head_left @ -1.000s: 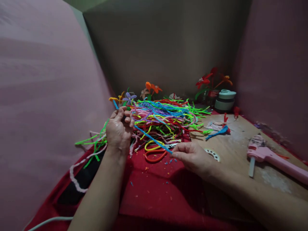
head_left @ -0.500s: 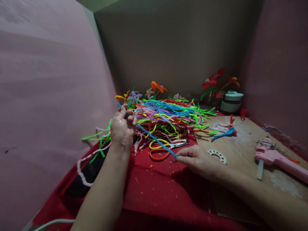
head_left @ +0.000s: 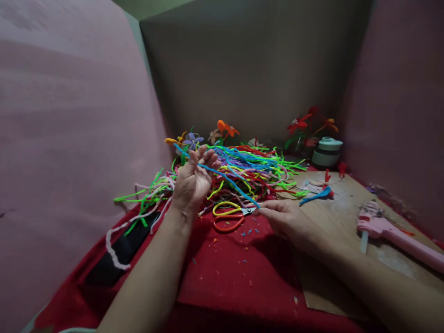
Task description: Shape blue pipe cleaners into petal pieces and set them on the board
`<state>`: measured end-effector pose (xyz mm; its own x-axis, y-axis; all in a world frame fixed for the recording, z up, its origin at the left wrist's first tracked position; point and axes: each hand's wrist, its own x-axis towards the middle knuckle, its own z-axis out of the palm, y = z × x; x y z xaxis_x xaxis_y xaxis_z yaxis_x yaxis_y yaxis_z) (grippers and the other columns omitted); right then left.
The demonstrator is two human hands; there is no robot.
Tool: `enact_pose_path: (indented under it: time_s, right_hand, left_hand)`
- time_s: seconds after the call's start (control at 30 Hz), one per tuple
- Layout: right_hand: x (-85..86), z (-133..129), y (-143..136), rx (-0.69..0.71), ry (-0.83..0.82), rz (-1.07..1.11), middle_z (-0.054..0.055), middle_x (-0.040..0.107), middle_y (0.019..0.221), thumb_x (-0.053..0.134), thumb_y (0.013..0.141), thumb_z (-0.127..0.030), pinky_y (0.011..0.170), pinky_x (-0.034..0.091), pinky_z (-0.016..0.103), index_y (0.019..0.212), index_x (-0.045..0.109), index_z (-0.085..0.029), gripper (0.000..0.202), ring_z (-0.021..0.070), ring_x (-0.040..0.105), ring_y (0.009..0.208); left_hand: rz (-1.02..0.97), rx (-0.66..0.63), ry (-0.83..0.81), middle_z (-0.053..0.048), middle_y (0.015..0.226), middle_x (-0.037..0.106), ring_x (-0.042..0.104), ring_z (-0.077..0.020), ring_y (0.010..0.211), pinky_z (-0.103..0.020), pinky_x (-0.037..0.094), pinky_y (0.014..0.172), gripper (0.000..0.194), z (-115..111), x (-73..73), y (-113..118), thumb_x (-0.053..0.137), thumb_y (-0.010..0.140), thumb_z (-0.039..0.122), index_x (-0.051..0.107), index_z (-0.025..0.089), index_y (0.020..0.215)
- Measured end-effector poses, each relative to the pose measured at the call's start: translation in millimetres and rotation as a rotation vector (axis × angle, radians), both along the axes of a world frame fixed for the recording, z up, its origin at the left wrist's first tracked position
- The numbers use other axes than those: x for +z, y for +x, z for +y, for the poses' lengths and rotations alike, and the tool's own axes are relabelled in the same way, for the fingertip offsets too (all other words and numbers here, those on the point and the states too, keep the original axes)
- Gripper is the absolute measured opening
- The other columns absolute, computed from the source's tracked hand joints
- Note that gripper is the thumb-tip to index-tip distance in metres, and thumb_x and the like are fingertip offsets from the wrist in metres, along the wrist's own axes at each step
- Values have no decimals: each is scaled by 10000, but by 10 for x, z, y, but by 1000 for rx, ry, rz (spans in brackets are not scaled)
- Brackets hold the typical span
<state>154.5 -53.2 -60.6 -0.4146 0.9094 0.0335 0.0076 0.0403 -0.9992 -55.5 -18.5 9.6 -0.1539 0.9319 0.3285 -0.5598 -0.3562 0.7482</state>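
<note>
A blue pipe cleaner (head_left: 236,186) slants between my two hands, its far end sticking out past the left one. My left hand (head_left: 196,180) is turned palm up and holds the stem near that far end, at the thumb, while the other fingers are loosely curled. Thumb and fingertips of my right hand (head_left: 286,219) pinch the near end. Just under that pinch lie scissors (head_left: 229,217) with one yellow and one red handle, their blades partly hidden. Behind the stem spreads a large heap of coloured pipe cleaners (head_left: 253,159).
A pink glue gun (head_left: 385,226) lies on a brown board (head_left: 329,291) at right, near a blue twisted piece (head_left: 317,195). Pipe-cleaner flowers (head_left: 225,128) and a teal-lidded container (head_left: 326,152) stand behind. A black flat object (head_left: 114,261) rests at left on red cloth (head_left: 222,277).
My left hand has moved right along the blue pipe cleaner and its fingers have loosened, leaving a longer end beyond it. My right hand has risen slightly, now over the scissor blades.
</note>
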Motion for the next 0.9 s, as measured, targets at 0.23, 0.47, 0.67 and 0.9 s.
enact_pose_path:
  time_s: [0.23, 0.47, 0.67, 0.9]
  right_hand:
    - [57, -5, -8, -30, -74, -1, -88, 245, 374, 592, 680, -378, 374, 94, 221, 697, 656, -146, 241, 48, 176, 351]
    - [39, -8, 3, 45, 192, -58, -29, 464, 491, 582, 722, -327, 451, 254, 230, 685, 679, -176, 183, 78, 353, 455]
    - [5, 70, 66, 15, -62, 147, -71, 311, 377, 588, 731, -312, 393, 218, 230, 693, 646, -157, 170, 66, 225, 356]
    - [184, 211, 247, -38, -359, 883, 47, 572, 683, 575, 719, -512, 563, 457, 297, 956, 585, -106, 470, 143, 484, 566]
  left_hand:
    - [200, -145, -66, -102, 811, 677, 657, -186, 802, -351, 515, 771, 142, -37, -153, 190, 560, 809, 219, 625, 97, 774]
    - [15, -81, -139, 50, 466, 451, 444, -45, 366, -170, 426, 409, 166, -20, -101, 151, 459, 828, 84, 566, 106, 703]
    - [-14, -57, -125, 18, 550, 534, 533, -65, 474, -179, 448, 464, 140, -20, -95, 132, 485, 822, 93, 582, 110, 722]
    - [-30, 89, -86, 8, 646, 639, 586, -72, 531, -173, 471, 491, 39, 20, -152, 208, 594, 769, 132, 627, 127, 748]
